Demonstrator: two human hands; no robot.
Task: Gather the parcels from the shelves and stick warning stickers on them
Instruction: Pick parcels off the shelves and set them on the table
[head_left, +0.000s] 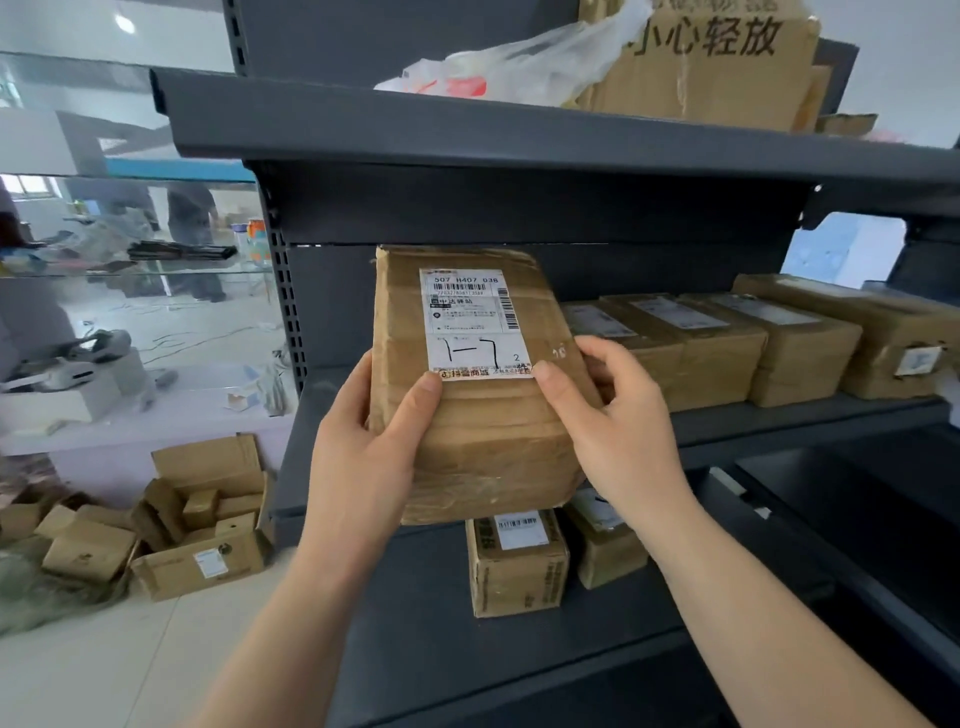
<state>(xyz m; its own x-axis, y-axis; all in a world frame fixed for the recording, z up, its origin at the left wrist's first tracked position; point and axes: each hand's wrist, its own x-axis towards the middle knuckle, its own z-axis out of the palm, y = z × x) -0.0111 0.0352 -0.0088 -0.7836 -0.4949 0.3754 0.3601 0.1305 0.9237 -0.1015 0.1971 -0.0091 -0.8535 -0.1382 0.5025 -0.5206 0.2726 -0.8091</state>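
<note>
You gripped the taped parcel (483, 395) with both hands, left hand (363, 447) at 9 o'clock edge, right hand (618, 426) at 3, clear of the middle shelf (779, 421).

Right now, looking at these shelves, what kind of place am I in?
Probably a parcel pickup station or small courier stockroom. Dark metal shelves hold taped cardboard parcels with barcode labels, the held parcel carries a hand-numbered shipping label, and opened cartons lie on the floor.
</note>
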